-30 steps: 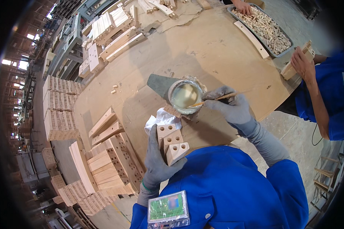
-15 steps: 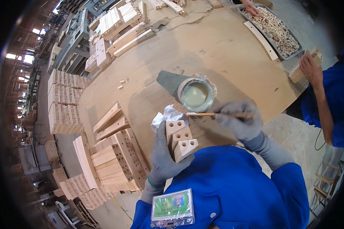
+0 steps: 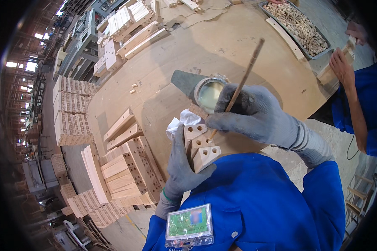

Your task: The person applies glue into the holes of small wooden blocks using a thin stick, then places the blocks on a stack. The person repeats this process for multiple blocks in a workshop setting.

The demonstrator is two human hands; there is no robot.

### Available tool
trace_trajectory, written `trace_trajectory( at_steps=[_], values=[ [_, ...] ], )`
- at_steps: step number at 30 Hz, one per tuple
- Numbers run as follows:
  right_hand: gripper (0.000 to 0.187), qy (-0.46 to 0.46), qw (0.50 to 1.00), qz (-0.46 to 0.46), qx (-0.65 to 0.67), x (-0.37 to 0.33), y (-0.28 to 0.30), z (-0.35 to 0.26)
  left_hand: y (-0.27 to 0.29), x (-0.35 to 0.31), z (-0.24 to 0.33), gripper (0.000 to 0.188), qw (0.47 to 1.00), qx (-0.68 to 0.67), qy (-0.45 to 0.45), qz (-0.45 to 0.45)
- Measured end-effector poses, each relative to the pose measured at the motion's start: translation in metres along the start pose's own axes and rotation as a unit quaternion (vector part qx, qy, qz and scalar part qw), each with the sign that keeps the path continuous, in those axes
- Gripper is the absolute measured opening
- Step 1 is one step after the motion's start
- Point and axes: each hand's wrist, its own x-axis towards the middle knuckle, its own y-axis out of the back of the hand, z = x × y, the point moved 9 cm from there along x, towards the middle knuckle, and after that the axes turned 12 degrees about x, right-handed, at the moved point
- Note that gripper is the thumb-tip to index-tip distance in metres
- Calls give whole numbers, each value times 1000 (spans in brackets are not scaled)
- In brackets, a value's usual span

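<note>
My left hand [image 3: 183, 161], in a grey glove, is closed round three wooden blocks [image 3: 201, 143], their drilled end faces turned up, two holes in each. My gloved right hand [image 3: 255, 113] grips a thin wooden stick [image 3: 248, 69] like a pen. Its upper end points up and away; its lower tip is at a hole of the middle block. Partly behind that hand stands a round pot of pale glue [image 3: 209, 94], its rim crusted. A crumpled white cloth [image 3: 183, 121] lies just beyond the blocks.
Drilled wooden pieces [image 3: 125, 175] are stacked left of my left hand. Two loose dowels [image 3: 133, 88] lie on the brown tabletop [image 3: 243, 50]. At the far right, a tray of dowels [image 3: 297, 27] stands near a curved slat [image 3: 285, 37]. A co-worker's hand [image 3: 341, 67] holds a wooden piece there.
The stick has swung from nearly level beside the pot to steeply upright, its tip now at the middle block. My right hand has come closer to the blocks. My left hand keeps its grip.
</note>
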Motion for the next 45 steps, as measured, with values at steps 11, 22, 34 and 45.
trace_trajectory(
  at_steps=[11,22,34,45],
  values=[
    [30,22,999,19,18,2,4,1,-2,-3,-3,115,1000,-5,15,-3],
    [17,-48,994,10,99,-7,-9,2,-2,0,-2,114,1000,-1,9,-15],
    [19,-38,999,-7,-8,-5,-14,-1,-7,-2,-10,113,999,-23,14,-18],
    [23,-49,988,56,134,-10,5,1,0,-2,-7,112,999,-24,23,16]
  ],
)
